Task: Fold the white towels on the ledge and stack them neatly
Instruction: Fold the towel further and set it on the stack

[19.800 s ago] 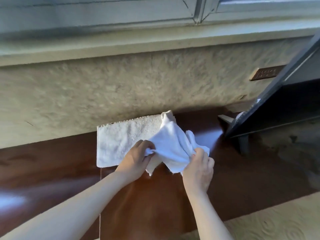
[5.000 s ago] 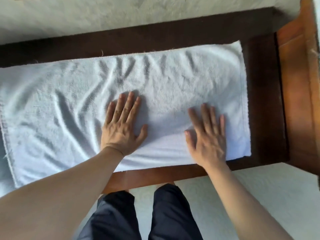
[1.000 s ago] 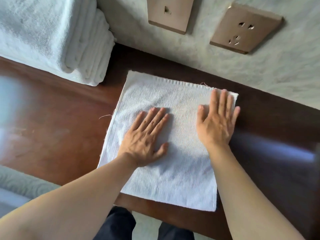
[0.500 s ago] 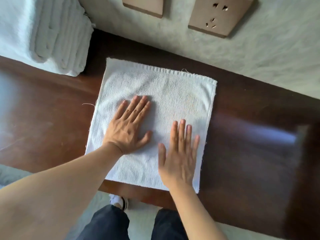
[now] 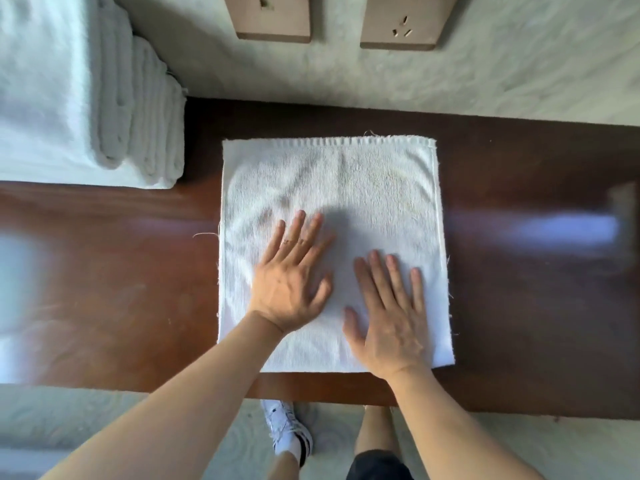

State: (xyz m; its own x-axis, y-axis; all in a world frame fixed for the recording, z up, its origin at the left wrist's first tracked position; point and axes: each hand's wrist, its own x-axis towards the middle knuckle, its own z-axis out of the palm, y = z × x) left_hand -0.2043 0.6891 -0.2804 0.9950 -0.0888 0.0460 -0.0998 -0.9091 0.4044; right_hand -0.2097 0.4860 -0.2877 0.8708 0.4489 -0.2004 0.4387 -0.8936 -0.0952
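Both hands lie flat, fingers straight and slightly spread: the left hand point(image 5: 292, 287) and the right hand point(image 5: 389, 318) press side by side on the near half of the folded towel point(image 5: 363, 188). Under them runs the glossy dark wooden ledge point(image 5: 121, 271). Beyond the fingertips a rough pale wall point(image 5: 519, 71) carries two sockets point(image 5: 407, 20). Far left of the fingers sits the stack of folded towels point(image 5: 86, 98). Half a second ago the right hand lay nearer the left.

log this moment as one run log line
step: smoothing folded towel | left hand: flat on towel | right hand: flat on towel | stack: left, apart | ledge
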